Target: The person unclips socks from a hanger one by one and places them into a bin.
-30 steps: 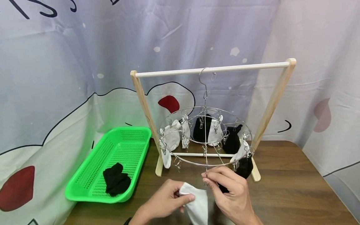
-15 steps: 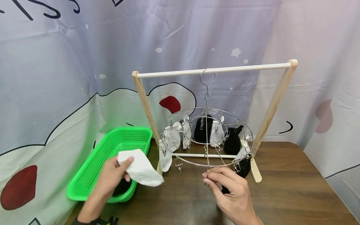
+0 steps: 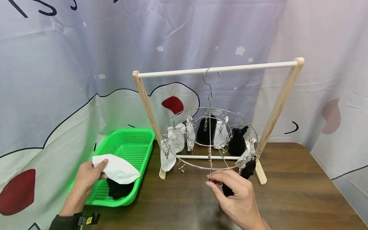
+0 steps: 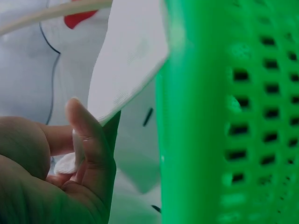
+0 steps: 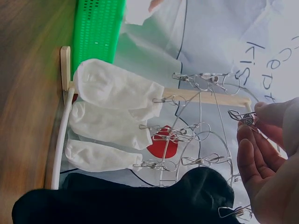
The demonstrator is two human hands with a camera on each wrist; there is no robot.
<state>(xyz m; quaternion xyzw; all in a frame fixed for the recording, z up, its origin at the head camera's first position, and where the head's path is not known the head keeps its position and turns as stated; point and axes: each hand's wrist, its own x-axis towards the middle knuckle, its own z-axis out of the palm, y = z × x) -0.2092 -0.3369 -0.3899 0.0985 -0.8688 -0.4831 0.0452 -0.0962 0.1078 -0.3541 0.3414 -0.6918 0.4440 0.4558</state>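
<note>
My left hand (image 3: pixel 87 175) pinches a white sock (image 3: pixel 118 170) between thumb and fingers over the green basket (image 3: pixel 151 140). Beneath that sock, a black sock (image 3: pixel 118 191) lies in the basket, partly covered. In the left wrist view, the held sock (image 4: pixel 128 60) hangs beside the basket wall. At the front of the round wire hanger (image 3: pixel 193 165), my right hand (image 3: pixel 237 196) pinches a metal clip, whose wire end (image 5: pixel 240 115) shows in the right wrist view. Several white and black socks, such as a white sock (image 5: pixel 117 86), hang from other clips.
A wooden stand with a white top rail (image 3: pixel 253 67) carries the hanger by its hook. Its left foot (image 3: pixel 162 171) and right foot (image 3: pixel 261 175) rest on the brown table (image 3: pixel 299 191). A printed curtain (image 3: pixel 184 32) hangs behind. One bare clip (image 3: pixel 182 168) dangles at front left.
My left hand has carried the white sock left, from beside my right hand to over the basket. My right hand stays at the hanger's front. The leftmost hanging sock has swung a little.
</note>
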